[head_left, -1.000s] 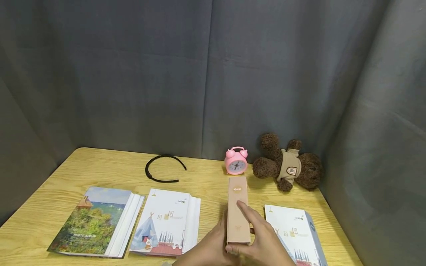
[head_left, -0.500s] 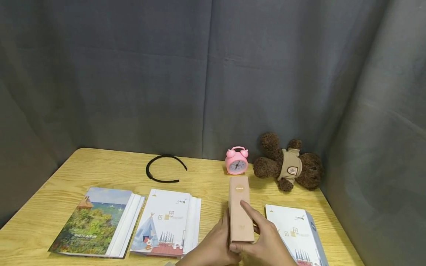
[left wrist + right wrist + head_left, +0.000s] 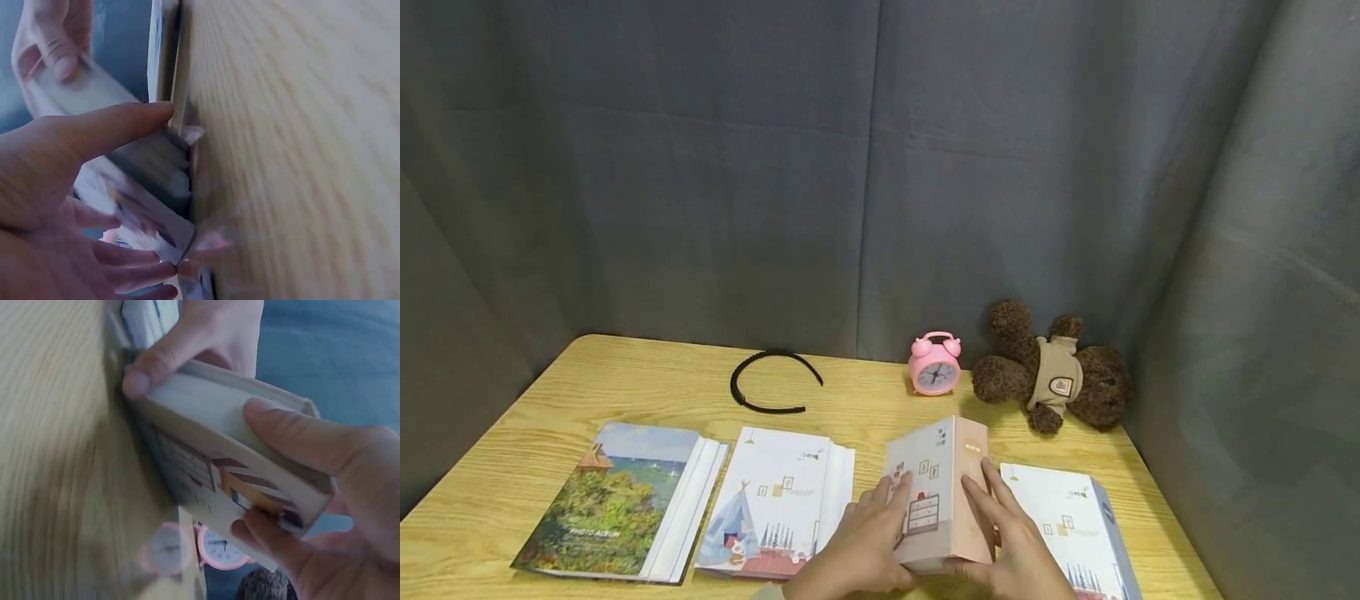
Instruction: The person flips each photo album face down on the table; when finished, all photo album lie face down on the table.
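Out at my far end, dark grey curtain rings wood-grain table — brown bear lying back right, landscape album front left, two white albums flat; between those two, book tilted, my right hand pinching it, left hand resting straight fingers on cover; black headband back left — pink clock near bear

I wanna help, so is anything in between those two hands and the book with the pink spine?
Nothing visible: the left hand and the right hand both touch the pink-spined book directly.
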Motion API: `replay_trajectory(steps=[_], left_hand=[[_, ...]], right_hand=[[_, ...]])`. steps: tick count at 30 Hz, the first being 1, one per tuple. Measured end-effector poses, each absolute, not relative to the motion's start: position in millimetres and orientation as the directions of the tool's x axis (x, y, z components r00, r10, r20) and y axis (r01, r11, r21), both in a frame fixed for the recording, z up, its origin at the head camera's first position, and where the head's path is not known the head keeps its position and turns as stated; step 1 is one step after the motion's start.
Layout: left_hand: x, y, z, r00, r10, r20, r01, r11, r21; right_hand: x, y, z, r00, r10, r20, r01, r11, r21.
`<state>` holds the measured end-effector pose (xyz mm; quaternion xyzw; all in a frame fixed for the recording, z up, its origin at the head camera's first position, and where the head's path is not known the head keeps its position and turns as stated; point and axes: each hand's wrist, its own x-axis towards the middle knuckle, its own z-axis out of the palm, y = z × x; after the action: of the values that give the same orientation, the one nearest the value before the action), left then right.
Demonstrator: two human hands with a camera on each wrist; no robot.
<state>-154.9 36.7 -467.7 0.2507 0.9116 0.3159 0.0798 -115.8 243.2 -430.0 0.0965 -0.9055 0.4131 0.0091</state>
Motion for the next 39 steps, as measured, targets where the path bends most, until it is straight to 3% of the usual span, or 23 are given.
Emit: replay_trajectory(steps=[5, 14, 22, 27, 33, 35, 39], left_hand=[[-155.6, 34.8, -469.8, -0.851, 0.525, -0.015, 0.441, 0.729, 0.524], [-152.9, 31.7, -470.6, -0.821, 0.57, -0.035, 0.532, 0.785, 0.318], [-152.6, 34.1, -470.0, -0.814, 0.581, 0.006, 0.561, 0.782, 0.271], [-153.8, 29.2, -470.1, -0.812, 0.584, -0.015, 0.549, 0.772, 0.32], [-163.6, -6.6, -453.8, -0.76, 0.648, -0.05, 0.519, 0.651, 0.554], [-167.3, -25.8, -446.1, -0.772, 0.635, -0.033, 0.495, 0.633, 0.596], [-171.2, -70.5, -434.5, -0.852, 0.523, -0.014, 0.402, 0.671, 0.623]], right_hand=[[-117.2, 253.2, -439.0, -0.99, -0.141, 0.004, -0.109, 0.743, -0.661], [-127.0, 264.4, -464.6, -0.955, -0.279, -0.098, -0.156, 0.757, -0.635], [-128.9, 264.1, -470.8, -0.947, -0.308, -0.088, -0.187, 0.754, -0.629], [-129.5, 262.9, -467.9, -0.937, -0.336, -0.092, -0.199, 0.733, -0.651], [-126.1, 243.9, -452.0, -0.939, -0.342, -0.012, -0.259, 0.732, -0.63], [-125.7, 231.6, -446.7, -0.94, -0.34, 0.032, -0.286, 0.732, -0.619], [-128.2, 200.9, -442.3, -0.928, -0.367, 0.063, -0.325, 0.718, -0.616]])
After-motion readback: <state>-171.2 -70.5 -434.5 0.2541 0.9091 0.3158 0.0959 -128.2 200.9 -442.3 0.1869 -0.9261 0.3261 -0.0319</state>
